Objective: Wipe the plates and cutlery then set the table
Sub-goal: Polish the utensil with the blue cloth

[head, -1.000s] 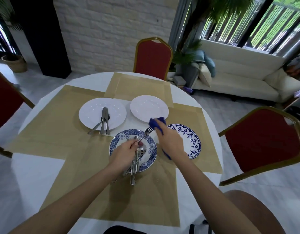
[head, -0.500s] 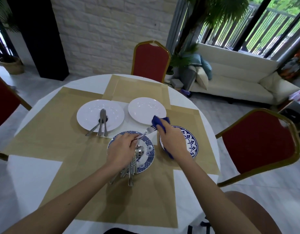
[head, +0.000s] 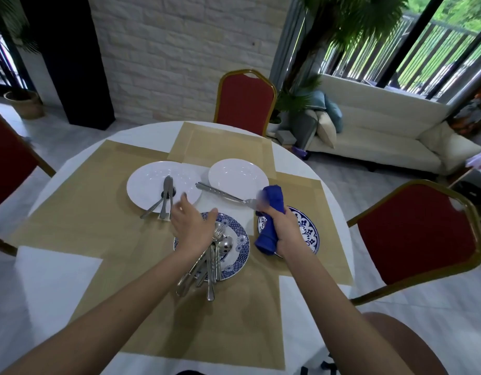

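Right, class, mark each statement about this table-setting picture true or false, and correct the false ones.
1. The right hand grips a blue cloth. True.
2. The left hand holds a fork. False: it is open above the patterned plate, holding nothing.
3. The large white plate is bare. False: cutlery lies on it.
4. The far chair is red. True.

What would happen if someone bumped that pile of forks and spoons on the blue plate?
Probably clatter and slide: the cutlery pile is smooth metal, loosely heaped. Its handles hang past the blue plate, so some could tip off.
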`<state>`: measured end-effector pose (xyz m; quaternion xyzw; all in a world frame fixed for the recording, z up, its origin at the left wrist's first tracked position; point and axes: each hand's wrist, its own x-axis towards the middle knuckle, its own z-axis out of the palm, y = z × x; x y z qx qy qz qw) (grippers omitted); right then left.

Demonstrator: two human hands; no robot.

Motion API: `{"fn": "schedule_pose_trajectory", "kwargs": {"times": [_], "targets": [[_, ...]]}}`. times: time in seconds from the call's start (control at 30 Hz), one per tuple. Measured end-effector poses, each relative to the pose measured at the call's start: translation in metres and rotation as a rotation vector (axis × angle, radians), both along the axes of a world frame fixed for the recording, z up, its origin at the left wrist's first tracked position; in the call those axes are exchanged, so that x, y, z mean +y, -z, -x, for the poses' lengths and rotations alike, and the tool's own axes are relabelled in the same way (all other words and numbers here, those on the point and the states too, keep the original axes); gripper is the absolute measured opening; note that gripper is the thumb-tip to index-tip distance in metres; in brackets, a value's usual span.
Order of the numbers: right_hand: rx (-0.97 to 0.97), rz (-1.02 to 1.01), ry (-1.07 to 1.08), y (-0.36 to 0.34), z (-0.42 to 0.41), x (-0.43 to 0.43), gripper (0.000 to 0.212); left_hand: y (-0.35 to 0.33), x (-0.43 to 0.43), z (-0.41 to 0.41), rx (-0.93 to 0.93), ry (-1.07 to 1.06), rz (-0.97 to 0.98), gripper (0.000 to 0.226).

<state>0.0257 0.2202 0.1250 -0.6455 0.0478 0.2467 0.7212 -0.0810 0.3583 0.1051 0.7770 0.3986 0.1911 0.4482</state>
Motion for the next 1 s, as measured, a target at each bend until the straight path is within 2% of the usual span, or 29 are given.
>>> {"fn": "schedule_pose_trajectory", "kwargs": {"times": [0.07, 0.13, 0.3, 0.47, 0.6, 0.67, 0.8, 0.87, 0.93, 1.0], "targets": [[0.006, -0.025, 0.029, 0.006, 0.008, 0.005, 0.025, -0.001, -0.015, -0.007, -0.053, 0.147, 0.398, 0.056], [-0.037, 0.002, 0.012, 0.010, 0.016, 0.009, 0.025, 0.000, -0.025, -0.015, -0.142, 0.249, 0.619, 0.039], [-0.198, 0.146, -0.131, 0.017, 0.025, 0.006, 0.014, -0.002, -0.017, -0.029, -0.335, 0.034, 0.810, 0.020], [-0.276, 0.134, -0.129, 0.014, 0.023, 0.012, 0.011, -0.014, -0.011, -0.032, -0.458, 0.048, 0.993, 0.020], [-0.268, 0.140, -0.086, 0.022, 0.026, 0.020, 0.012, -0.014, -0.010, -0.035, -0.440, 0.055, 0.923, 0.014], [-0.262, 0.179, -0.129, 0.031, 0.026, 0.018, 0.013, -0.012, -0.005, -0.032, -0.403, 0.041, 0.842, 0.020], [-0.396, 0.304, -0.137, 0.034, 0.017, 0.005, 0.020, -0.009, 0.009, -0.016, -0.204, 0.133, 0.562, 0.027], [-0.464, 0.321, -0.146, 0.027, 0.010, 0.002, 0.028, -0.007, 0.010, -0.011, -0.124, 0.198, 0.511, 0.026], [-0.626, 0.375, -0.173, 0.016, 0.003, 0.001, 0.033, -0.007, 0.005, -0.008, -0.072, 0.272, 0.486, 0.024], [-0.900, 0.524, -0.274, 0.008, -0.001, 0.003, 0.038, -0.007, -0.003, -0.009, -0.047, 0.348, 0.412, 0.024]]}}
